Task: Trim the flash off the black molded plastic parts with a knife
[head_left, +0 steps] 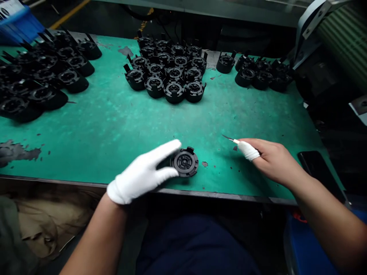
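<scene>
A round black plastic part [185, 162] with ring-shaped ribs and edge tabs lies near the table's front edge. My left hand [146, 172], in a white glove, is beside it, fingers stretched and thumb apart, straddling its left side. The thumb overlaps the lower left rim; whether the fingertips press on it is hard to see. To the right, my right hand [265, 154] pinches a small craft knife [231, 139], its thin blade pointing left, clear of the part. A white cover wraps the right thumb; the other fingers are mostly hidden.
Black cylindrical housings stand grouped at the back middle [174, 89], left [43, 91] and back right [246, 76] of the green table [114, 126]. A black phone-like object [319, 172] lies near the right edge. Machine parts [335, 42] overhang the back right; a blue bin [20, 25] is back left.
</scene>
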### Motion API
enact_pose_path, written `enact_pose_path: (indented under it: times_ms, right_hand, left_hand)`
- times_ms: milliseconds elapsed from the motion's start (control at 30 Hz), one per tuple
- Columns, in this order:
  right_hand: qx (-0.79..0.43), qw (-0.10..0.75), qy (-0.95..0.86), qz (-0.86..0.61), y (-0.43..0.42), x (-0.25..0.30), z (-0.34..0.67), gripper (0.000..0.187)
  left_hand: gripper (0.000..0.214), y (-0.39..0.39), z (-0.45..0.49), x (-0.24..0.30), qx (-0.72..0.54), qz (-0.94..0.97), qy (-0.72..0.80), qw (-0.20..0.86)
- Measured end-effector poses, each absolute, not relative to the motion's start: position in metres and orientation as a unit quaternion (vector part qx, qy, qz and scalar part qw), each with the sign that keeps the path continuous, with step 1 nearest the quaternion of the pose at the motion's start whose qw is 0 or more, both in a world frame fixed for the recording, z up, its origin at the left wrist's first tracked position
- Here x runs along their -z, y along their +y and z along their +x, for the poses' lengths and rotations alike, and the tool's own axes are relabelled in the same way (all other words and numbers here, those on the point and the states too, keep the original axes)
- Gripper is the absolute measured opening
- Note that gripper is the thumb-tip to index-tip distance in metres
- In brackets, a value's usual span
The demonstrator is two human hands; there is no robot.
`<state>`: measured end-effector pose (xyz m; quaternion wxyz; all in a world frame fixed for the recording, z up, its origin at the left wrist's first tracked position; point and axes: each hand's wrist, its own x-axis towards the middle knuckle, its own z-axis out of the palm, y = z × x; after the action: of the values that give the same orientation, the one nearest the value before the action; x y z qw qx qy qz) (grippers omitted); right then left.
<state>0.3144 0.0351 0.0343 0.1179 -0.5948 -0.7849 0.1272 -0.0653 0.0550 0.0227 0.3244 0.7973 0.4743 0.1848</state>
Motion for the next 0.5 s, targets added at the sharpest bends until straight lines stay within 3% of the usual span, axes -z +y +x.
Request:
enact_pose_path:
  times_ms: [67, 133, 200, 300, 500]
  right_hand:
    - [-0.16, 0.113, -0.774, -0.602, 0.032, -0.033, 0.306, 0.038]
    - [-0.188, 0.112, -0.773, -0.595, 0.033, -0.032, 0.299, 0.039]
    - [-0.211, 0.114, -0.785, -0.572, 0.039, -0.032, 0.291, 0.038]
    - [-0.22, 0.109, -0.811, -0.531, 0.05, -0.04, 0.275, 0.037]
    - [-0.23, 0.028, -0.862, -0.451, 0.049, -0.069, 0.258, 0.035]
  left_hand:
    - [0.057, 0.061, -0.087, -0.025, -0.269, 0.733, 0.557, 0.284]
    - [0.057, 0.057, -0.091, -0.025, -0.349, 0.669, 0.596, 0.274]
    - [0.075, 0.046, -0.074, -0.02, -0.376, 0.657, 0.585, 0.292]
    - [0.119, 0.029, -0.026, -0.006, -0.335, 0.69, 0.58, 0.274]
    - [0.098, 0.025, 0.008, 0.001, -0.31, 0.742, 0.532, 0.266]
